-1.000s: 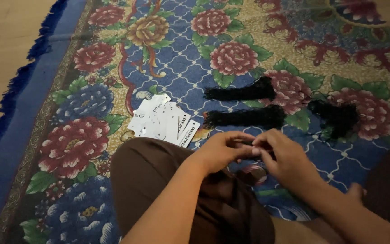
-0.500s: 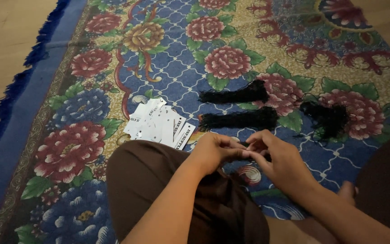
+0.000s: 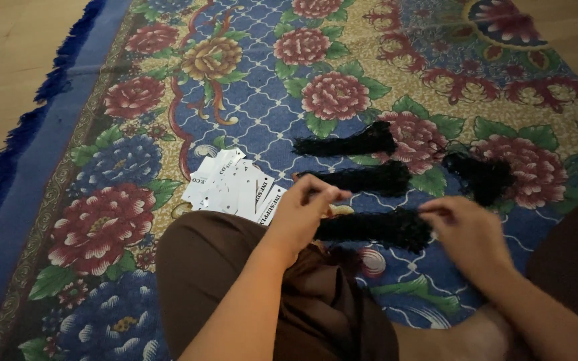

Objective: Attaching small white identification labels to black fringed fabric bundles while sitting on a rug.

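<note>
While both hands hover over the patterned rug (image 3: 135, 220), a black stringy bundle (image 3: 376, 229) stretches between them, lying low over the rug just ahead of the person's knees. Left hand (image 3: 302, 214): fingers pinched together at the bundle's near-left end; whether they grip a strand of it cannot be told. Right hand (image 3: 466, 230): fingers curled at the bundle's right end, touching it; a firm grasp cannot be confirmed.

Count of black bundles: four in all. One between the hands; a second bundle (image 3: 359, 179) just beyond the left hand's fingertips; a third bundle (image 3: 346, 144) further out beyond that; a fourth, a looser black clump (image 3: 479, 175), just beyond the right hand.

White printed cards (image 3: 235, 190): one overlapping pile, to the outer left of the left hand and near it; the exact number of cards cannot be counted.

Brown-clad knee (image 3: 215, 267) sits beneath the left forearm.
</note>
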